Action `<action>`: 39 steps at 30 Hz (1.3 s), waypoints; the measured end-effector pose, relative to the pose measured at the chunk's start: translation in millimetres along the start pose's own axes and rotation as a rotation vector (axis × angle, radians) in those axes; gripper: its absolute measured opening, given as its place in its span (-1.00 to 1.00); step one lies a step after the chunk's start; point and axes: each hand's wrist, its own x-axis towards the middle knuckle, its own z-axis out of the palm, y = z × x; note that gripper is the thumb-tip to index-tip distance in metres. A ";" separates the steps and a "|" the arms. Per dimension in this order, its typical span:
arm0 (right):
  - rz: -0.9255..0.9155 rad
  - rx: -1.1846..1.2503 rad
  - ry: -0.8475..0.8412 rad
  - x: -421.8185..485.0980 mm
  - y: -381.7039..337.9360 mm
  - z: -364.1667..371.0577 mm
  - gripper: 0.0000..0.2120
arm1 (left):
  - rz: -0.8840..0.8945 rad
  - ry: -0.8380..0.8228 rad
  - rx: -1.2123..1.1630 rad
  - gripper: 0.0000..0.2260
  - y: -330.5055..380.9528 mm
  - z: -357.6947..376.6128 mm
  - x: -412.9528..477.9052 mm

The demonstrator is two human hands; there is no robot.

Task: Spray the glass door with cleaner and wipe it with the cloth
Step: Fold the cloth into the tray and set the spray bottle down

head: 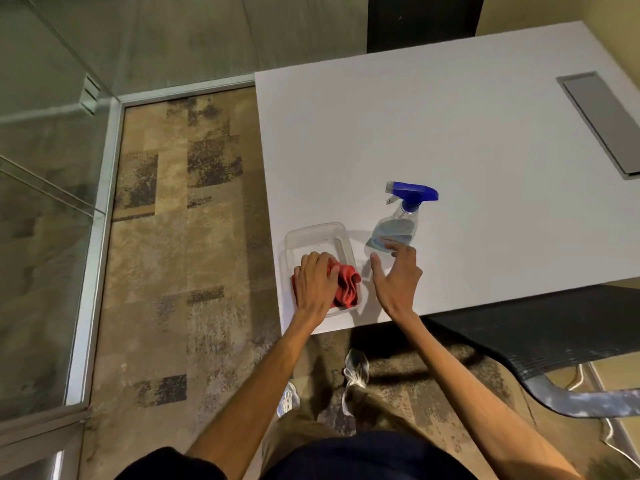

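A red cloth [346, 284] lies crumpled in a clear plastic tray [313, 233] near the white table's front left corner. My left hand [315, 282] rests on the cloth with its fingers curled over it. Just right of the tray stands a clear spray bottle [394, 230] with a blue trigger head. My right hand [396, 275] is open beside the bottle's base, fingertips touching or almost touching it. The glass door [41, 202] stands at the left, with a metal frame along the floor.
The white table [467, 150] has a grey cable hatch [602, 123] at its far right. A black mesh chair [554, 334] with a metal arm sits at the table's near right. Patterned carpet [180, 237] lies between the table and the glass.
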 end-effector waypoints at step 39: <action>-0.059 0.342 0.007 86.4 -28.4 -62.7 -0.75 | 0.014 -0.291 -0.366 -0.65 129.2 29.8 78.7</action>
